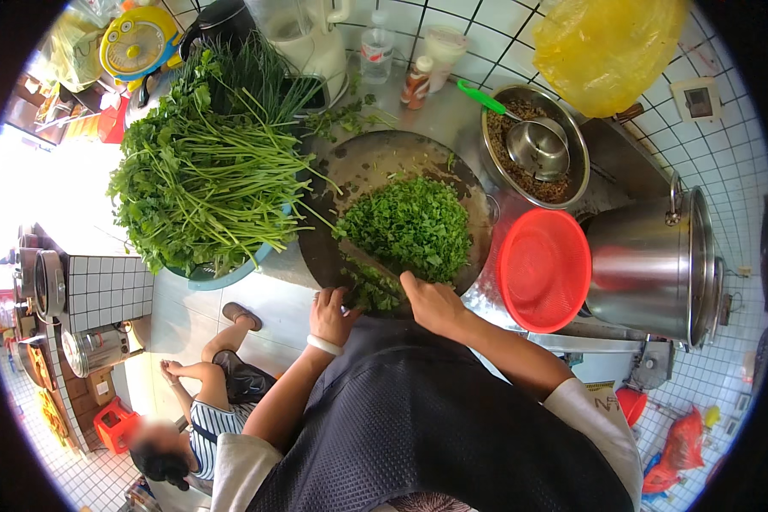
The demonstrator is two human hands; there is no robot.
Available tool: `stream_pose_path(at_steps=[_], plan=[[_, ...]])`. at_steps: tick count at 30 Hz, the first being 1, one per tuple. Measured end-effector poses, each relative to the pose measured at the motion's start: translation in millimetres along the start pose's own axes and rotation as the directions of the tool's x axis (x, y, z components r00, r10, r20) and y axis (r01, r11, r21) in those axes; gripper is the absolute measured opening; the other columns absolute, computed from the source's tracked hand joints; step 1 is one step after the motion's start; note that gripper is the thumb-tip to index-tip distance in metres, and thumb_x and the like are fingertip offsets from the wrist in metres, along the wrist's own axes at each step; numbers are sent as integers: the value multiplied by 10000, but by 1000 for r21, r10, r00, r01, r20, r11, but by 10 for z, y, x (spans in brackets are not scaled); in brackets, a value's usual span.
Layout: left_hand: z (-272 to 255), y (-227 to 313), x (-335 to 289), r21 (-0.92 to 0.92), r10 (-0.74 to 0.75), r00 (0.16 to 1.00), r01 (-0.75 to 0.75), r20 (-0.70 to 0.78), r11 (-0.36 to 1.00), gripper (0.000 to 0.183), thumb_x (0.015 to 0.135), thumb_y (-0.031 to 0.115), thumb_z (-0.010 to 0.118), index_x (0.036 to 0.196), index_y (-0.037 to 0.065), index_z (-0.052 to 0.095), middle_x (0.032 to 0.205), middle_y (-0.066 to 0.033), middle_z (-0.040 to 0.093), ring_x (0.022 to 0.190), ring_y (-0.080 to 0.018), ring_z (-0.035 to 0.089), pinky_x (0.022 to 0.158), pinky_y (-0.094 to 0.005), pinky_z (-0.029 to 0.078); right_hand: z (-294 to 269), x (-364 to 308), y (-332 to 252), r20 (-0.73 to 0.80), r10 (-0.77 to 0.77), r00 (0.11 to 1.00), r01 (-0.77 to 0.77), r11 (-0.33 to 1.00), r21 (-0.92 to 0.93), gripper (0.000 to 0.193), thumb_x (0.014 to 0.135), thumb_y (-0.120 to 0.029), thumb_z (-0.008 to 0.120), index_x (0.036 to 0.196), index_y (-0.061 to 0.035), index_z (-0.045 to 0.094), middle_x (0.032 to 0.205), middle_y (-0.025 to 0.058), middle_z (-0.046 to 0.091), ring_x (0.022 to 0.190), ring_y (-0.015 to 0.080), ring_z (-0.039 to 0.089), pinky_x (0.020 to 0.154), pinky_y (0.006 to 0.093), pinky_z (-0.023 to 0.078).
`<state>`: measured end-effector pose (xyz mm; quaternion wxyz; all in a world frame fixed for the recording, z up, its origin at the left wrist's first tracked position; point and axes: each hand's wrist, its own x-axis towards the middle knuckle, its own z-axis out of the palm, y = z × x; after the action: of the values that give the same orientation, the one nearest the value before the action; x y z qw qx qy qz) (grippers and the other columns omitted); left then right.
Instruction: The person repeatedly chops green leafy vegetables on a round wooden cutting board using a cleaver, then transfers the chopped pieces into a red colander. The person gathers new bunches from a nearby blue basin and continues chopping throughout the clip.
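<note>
On the round board (326,256) in the middle of the table (452,119), I've got a decent mound of chopped greens (418,222), pretty fine by the look of it. The fingers of my right hand (435,305) are wrapped around the knife (369,258), blade angled far-left along the mound's near side. My left hand (333,317) is at the board's near-left edge, fingers bent in close together; can't tell if they're pinching anything. Just right of them there's a small clump (374,290) that seems coarser than the rest, so I'd call that bit unfinished. Honestly though, I'd say there's plenty left: a huge heap of uncut greens (205,179) is piled over the blue basin (222,280) to the left, stems and all. The red basket (544,273) on the right has no greens in it.
</note>
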<state>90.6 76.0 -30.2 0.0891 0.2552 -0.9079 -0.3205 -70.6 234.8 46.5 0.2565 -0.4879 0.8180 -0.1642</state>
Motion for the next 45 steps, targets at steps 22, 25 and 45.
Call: stream_pose_path(at_steps=[22, 25, 45], plan=[[-15, 54, 117, -58, -16, 982, 6, -187, 998, 383, 566, 129, 798, 828, 80, 523, 883, -111, 506, 873, -335, 491, 784, -429, 407, 82, 5, -25, 59, -5, 998, 6, 1000, -14, 259, 802, -29, 488, 1038, 1, 385, 776, 225, 625, 631, 400, 622, 537, 494, 497], [-49, 23, 35, -72, -24, 984, 11, -177, 997, 390, 572, 145, 804, 843, 80, 531, 892, -115, 512, 871, -336, 494, 789, -429, 411, 107, -7, -32, 38, -57, 998, 58, 998, -31, 258, 798, -30, 496, 1031, -2, 390, 781, 228, 626, 630, 393, 629, 528, 480, 504], [426, 277, 434, -115, 117, 982, -134, -148, 984, 895, 699, 344, 756, 1373, 14, 268, 1431, -296, 203, 1338, -488, 160, 1082, -585, 143, -361, -253, 787, -517, 410, 751, -466, 884, 24, 257, 821, -26, 518, 1045, -26, 392, 798, 255, 585, 664, 432, 600, 556, 520, 484]])
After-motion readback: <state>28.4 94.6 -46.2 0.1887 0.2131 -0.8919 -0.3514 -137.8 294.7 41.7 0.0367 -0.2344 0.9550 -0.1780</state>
